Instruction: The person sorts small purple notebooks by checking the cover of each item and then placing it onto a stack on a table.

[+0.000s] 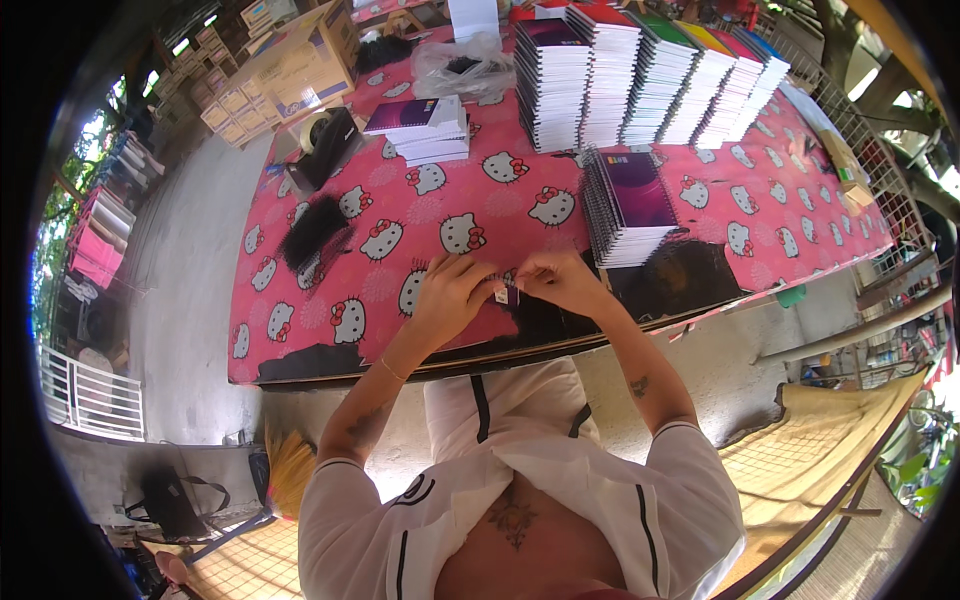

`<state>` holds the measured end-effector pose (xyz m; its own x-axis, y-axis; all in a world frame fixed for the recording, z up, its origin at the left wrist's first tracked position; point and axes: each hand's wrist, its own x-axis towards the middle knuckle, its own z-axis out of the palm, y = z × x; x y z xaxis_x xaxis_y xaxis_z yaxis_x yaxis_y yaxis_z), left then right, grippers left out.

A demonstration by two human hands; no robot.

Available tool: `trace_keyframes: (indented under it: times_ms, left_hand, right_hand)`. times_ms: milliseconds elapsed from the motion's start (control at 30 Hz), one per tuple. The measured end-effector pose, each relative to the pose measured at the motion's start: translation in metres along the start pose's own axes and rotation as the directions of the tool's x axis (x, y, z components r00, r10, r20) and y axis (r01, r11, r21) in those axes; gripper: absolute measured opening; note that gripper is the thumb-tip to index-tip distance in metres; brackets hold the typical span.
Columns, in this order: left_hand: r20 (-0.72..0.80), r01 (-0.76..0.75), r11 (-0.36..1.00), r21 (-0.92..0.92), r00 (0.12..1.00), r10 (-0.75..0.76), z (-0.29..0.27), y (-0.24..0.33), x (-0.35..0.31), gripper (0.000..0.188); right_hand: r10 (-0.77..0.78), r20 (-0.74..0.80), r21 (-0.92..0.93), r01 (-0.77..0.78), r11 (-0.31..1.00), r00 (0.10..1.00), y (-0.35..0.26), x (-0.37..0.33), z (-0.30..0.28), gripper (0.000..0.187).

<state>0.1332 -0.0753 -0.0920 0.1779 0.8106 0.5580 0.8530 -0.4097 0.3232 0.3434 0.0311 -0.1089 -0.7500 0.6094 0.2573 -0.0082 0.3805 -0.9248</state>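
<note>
- Left hand (452,292) and right hand (563,280) meet at near edge of pink cartoon-cat-print surface (300,300), both pinching one small white-and-dark piece (505,293), kept close for fine fingerwork
- Purple-covered spiral notebook stack (630,205) just beyond the right hand, within reach

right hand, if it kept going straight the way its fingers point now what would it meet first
The right hand points leftward at the left hand; it would first meet the small item pinched between them, then the left fingertips. Depth looks shared, so probably contact.

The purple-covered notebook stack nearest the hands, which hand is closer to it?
Right. The right hand sits just below-left of the purple notebook stack; the left hand is farther left.
</note>
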Motion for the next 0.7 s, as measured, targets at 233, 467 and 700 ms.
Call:
trace_keyframes:
  times_ms: [233, 467, 700]
  left_hand:
    - [0.04, -0.019, 0.998, 0.059, 0.999, 0.017, 0.0, 0.015, 0.004, 0.018]
    - [-0.255, -0.192, 0.972, 0.138, 0.941, 0.223, -0.045, 0.044, 0.094, 0.025]
    - [-0.207, -0.443, 0.848, -0.292, 0.894, 0.396, 0.075, 0.026, 0.174, 0.025]
  right_hand:
    - [-0.151, -0.288, -0.471, -0.003, 0.882, 0.946, -0.012, -0.002, 0.021, 0.01]
    - [-0.614, -0.527, -0.777, -0.04, 0.628, 0.587, -0.092, -0.044, -0.038, 0.05]
    - [-0.067, -0.626, -0.207, -0.082, 0.975, 0.777, -0.037, -0.056, -0.116, 0.068]
